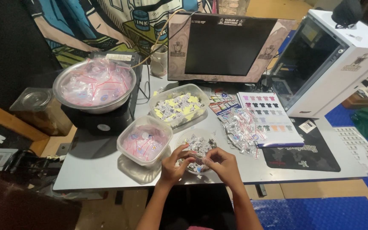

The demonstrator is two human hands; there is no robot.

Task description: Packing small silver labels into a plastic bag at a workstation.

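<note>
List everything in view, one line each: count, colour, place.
metal bowl: one, silver, full of clear red-striped zip bags, back left on a black box
square tub: one, clear, holding pinkish bags, front left
rectangular tub: one, clear, holding yellow and grey pieces, centre
round dish: one, clear, holding small grey pieces, under the hands
loose bag pile: one, clear, right of the dish
shirt chart: one, white, beside the pile
monitor: one, dark screen, back centre
computer case: one, white, right
cup: one, grey, beside the monitor
table: one, grey
left hand: fingers pinching over the dish
right hand: likewise
</note>
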